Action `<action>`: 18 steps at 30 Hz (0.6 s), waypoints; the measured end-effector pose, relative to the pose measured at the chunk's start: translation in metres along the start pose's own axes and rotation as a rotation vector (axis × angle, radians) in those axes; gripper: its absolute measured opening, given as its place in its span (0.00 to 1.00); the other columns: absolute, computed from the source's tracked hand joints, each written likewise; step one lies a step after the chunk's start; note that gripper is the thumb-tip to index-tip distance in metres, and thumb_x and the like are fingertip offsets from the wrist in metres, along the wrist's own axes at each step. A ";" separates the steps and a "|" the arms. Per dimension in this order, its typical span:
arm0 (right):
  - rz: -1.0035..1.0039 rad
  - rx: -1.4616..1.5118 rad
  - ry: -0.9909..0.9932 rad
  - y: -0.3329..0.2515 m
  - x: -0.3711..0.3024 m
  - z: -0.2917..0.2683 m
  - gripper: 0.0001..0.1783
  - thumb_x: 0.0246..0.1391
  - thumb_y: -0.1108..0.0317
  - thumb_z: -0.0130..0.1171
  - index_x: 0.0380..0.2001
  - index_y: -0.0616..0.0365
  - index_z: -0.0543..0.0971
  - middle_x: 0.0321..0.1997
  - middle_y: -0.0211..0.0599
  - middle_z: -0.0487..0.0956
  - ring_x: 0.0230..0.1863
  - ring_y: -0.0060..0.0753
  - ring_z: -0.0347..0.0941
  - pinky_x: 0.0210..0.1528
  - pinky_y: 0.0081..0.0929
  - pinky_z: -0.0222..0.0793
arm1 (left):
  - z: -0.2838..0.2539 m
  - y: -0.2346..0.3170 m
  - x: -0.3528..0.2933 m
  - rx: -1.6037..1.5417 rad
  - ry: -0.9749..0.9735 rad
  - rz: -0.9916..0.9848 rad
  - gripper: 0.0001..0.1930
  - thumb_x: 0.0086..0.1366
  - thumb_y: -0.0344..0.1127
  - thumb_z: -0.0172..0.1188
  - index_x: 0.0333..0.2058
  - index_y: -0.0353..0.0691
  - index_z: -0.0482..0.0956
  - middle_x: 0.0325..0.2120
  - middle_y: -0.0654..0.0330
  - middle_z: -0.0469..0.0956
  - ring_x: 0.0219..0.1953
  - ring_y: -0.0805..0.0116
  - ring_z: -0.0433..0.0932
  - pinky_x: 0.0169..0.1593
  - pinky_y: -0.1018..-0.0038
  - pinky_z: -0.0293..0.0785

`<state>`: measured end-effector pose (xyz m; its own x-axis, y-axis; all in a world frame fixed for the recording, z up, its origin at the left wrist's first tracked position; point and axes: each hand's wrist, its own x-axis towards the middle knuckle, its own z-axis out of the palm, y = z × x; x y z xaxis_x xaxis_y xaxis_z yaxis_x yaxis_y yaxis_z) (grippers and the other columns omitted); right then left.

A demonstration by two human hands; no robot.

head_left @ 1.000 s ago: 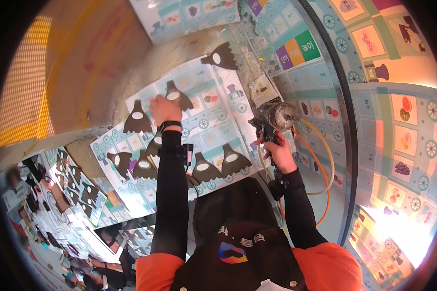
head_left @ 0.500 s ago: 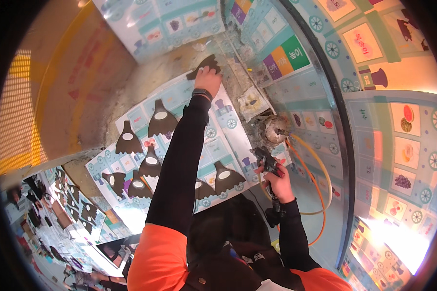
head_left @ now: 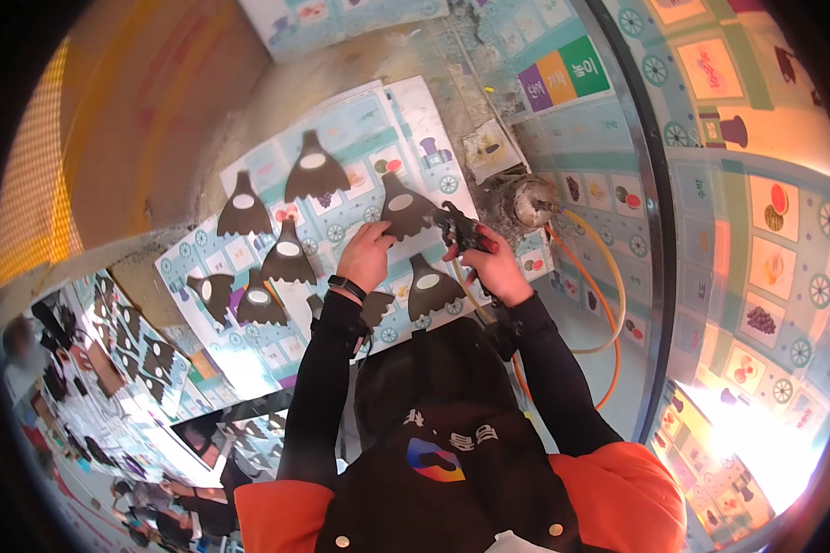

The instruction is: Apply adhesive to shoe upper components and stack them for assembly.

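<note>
A dark brown flared piece (head_left: 404, 210) with a narrow neck and scalloped edge lies on the printed board (head_left: 443, 198). My left hand (head_left: 364, 253) is at its left lower edge, thumb and fingers apart, the fingertips close to or touching it. From the other side, my right hand (head_left: 498, 269) grips a dark spray gun (head_left: 459, 232), its front end beside the same piece. Several similar pieces with white ovals are spread over the board, among them a large upper one (head_left: 315, 168) and a lower right one (head_left: 435, 288). Another piece (head_left: 376, 309) is partly covered by my left wrist.
Orange and yellow hoses (head_left: 609, 304) loop on the right near a round, dirty metal fitting (head_left: 535, 201). Printed panels (head_left: 572, 120) stand along the right side. A brown, stained surface (head_left: 157, 129) rises at far left. More brown pieces (head_left: 124, 332) and people (head_left: 171, 511) are at lower left.
My left hand has come back from the board's far edge, and the brown piece it held now lies mid-board. My right hand has brought the spray gun leftward and up beside that piece.
</note>
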<state>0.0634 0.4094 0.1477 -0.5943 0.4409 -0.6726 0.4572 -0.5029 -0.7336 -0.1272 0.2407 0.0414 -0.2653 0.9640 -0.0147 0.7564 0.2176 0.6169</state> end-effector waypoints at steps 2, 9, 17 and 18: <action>0.012 -0.055 -0.028 -0.003 0.013 0.013 0.23 0.47 0.75 0.51 0.51 0.59 0.75 0.34 0.32 0.81 0.34 0.22 0.76 0.22 0.23 0.73 | -0.016 0.003 0.004 0.011 0.065 -0.021 0.17 0.52 0.24 0.59 0.42 0.42 0.82 0.48 0.58 0.76 0.50 0.54 0.74 0.53 0.63 0.74; 0.021 -0.218 0.058 0.006 0.057 0.030 0.21 0.46 0.74 0.52 0.48 0.61 0.76 0.29 0.36 0.80 0.26 0.25 0.76 0.21 0.26 0.70 | -0.007 -0.033 0.048 -0.080 -0.153 -0.266 0.45 0.49 0.30 0.74 0.66 0.58 0.64 0.41 0.53 0.70 0.48 0.49 0.73 0.54 0.60 0.72; 0.003 -0.270 0.051 0.002 0.060 0.037 0.16 0.46 0.73 0.53 0.41 0.64 0.77 0.24 0.37 0.78 0.21 0.27 0.73 0.26 0.26 0.68 | 0.000 -0.039 0.049 -0.123 -0.170 -0.298 0.48 0.47 0.28 0.75 0.67 0.59 0.63 0.43 0.53 0.70 0.50 0.49 0.72 0.54 0.60 0.72; 0.035 -0.267 0.009 0.001 0.059 0.037 0.16 0.47 0.73 0.53 0.41 0.64 0.77 0.24 0.36 0.78 0.21 0.26 0.73 0.26 0.25 0.68 | -0.001 -0.039 0.049 -0.134 -0.175 -0.300 0.48 0.47 0.27 0.75 0.67 0.59 0.63 0.43 0.52 0.70 0.50 0.49 0.72 0.54 0.60 0.72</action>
<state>0.0042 0.4076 0.1111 -0.5698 0.4337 -0.6980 0.6365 -0.3043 -0.7087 -0.1702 0.2793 0.0170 -0.3488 0.8743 -0.3376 0.5721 0.4840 0.6622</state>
